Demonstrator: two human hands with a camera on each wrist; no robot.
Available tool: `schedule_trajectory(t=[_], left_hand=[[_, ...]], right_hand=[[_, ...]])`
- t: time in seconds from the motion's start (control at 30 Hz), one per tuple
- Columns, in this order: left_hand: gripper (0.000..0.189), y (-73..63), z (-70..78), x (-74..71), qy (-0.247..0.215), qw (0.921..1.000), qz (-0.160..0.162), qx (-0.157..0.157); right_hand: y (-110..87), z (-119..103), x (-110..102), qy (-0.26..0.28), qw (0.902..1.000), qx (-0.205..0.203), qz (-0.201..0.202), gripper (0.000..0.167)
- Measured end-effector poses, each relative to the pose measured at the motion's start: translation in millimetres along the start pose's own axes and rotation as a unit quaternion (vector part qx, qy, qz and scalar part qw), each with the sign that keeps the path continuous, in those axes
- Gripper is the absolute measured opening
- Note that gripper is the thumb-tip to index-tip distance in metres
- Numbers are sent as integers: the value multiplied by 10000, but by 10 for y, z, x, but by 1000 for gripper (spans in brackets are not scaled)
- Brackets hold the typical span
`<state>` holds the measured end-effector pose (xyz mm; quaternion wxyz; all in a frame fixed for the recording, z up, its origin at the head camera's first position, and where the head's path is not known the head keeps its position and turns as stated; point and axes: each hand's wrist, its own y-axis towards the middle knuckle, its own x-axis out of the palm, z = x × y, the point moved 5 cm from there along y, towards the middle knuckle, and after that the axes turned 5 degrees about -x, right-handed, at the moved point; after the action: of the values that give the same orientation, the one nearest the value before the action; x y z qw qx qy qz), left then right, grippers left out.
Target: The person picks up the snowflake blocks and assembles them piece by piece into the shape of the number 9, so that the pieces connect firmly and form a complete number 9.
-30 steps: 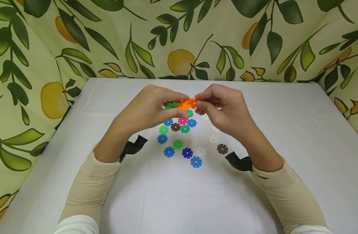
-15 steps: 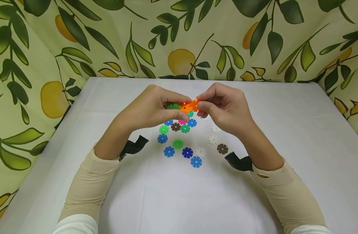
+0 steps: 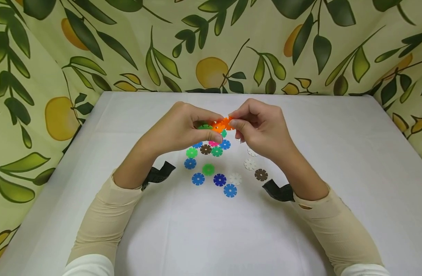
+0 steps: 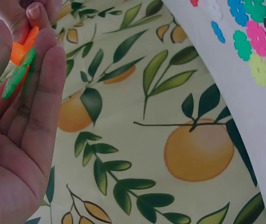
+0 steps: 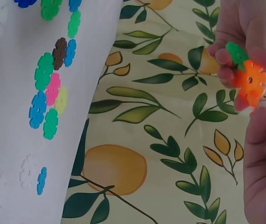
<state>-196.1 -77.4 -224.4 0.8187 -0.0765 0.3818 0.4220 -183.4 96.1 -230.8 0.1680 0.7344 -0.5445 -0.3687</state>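
My left hand (image 3: 176, 132) holds joined notched plastic discs between thumb and fingers, above the far part of the table. One is a green disc (image 3: 205, 126), deeper in the grip; beside it is an orange disc (image 3: 217, 127). On the other side, my right hand (image 3: 264, 130) pinches a second orange disc (image 3: 228, 123) by its edge with thumb and forefinger. The orange pieces meet between the hands, and whether they are interlocked cannot be told. In the right wrist view the green disc (image 5: 236, 53) and an orange disc (image 5: 252, 79) touch at an angle.
Several loose notched discs lie flat below the hands, among them a light blue disc (image 3: 230, 190), a dark blue disc (image 3: 219, 179), a brown disc (image 3: 260, 174) and a white disc (image 3: 250, 164). The white table (image 3: 211, 234) backs onto a leaf-and-fruit patterned cloth (image 3: 211, 46).
Both hands stay nearly in place with the same discs. The orange disc in the right fingers has turned slightly, and the whole head view has shifted a little.
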Motion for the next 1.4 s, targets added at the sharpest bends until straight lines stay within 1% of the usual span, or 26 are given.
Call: schedule_trajectory(t=[0.2,0.27,0.37,0.43,0.53,0.6,0.63,0.7,0.73,0.77,0.8,0.83,0.87,0.97,1.0,1.03,1.07,1.1,1.23,1.37,1.4], left_hand=[[40,-1,23,12,87,9999,-111,36],[38,-10,38,16,70,9998,-186,-39],[34,-17,55,29,151,9990,-326,-271],[31,-5,49,43,326,9980,-372,-384],[28,21,23,61,488,9972,-343,-459],[29,31,1,79,450,9970,-389,-503],[30,28,-6,93,378,9967,-458,-560],[32,22,-25,121,265,9952,-614,-711],[32,17,-34,133,241,9944,-677,-780],[32,14,-40,141,226,9937,-723,-820],[33,10,-46,148,216,9931,-755,-867],[33,7,-52,151,206,9928,-771,-891],[33,6,-57,151,198,9929,-763,-889],[33,6,-63,147,38,9942,-737,-787],[33,8,-63,147,-45,9946,-728,-736],[31,9,-59,147,-171,9950,-724,-664],[29,12,-52,145,-303,9952,-710,-596],[28,14,-46,144,-452,9950,-701,-542],[22,29,-20,147,-1013,9920,-620,-433],[18,39,-14,154,-1353,9881,-578,-457],[18,39,-11,153,-1431,9869,-579,-463]], right_hand=[[11,54,13,218,9995,188,-164,12],[19,62,17,274,9991,251,-201,11],[30,76,24,270,9982,397,-370,10],[39,76,13,80,9973,423,-594,10],[55,90,-49,-231,9948,380,-920,13],[68,113,-118,-444,9920,396,-1109,16],[69,139,-152,-577,9899,470,-1210,16],[67,204,-208,-952,9815,697,-1510,16],[60,243,-224,-1205,9742,839,-1714,16],[51,287,-231,-1505,9638,997,-1964,16],[38,331,-230,-1769,9508,1163,-2261,17],[19,379,-225,-2034,9345,1354,-2589,18],[-4,423,-216,-2265,9160,1559,-2922,20],[-100,562,-193,-2626,8542,2267,-3873,27],[-134,603,-192,-2681,8347,2487,-4117,29],[-165,646,-200,-2745,8174,2677,-4300,30],[-187,687,-211,-2809,8045,2821,-4408,31],[-207,731,-229,-2849,7963,2953,-4445,32],[-259,908,-343,-3225,7794,3340,-4206,35],[-327,1062,-429,-3495,7571,3759,-4042,42],[-339,1092,-438,-3520,7537,3822,-4025,41]])
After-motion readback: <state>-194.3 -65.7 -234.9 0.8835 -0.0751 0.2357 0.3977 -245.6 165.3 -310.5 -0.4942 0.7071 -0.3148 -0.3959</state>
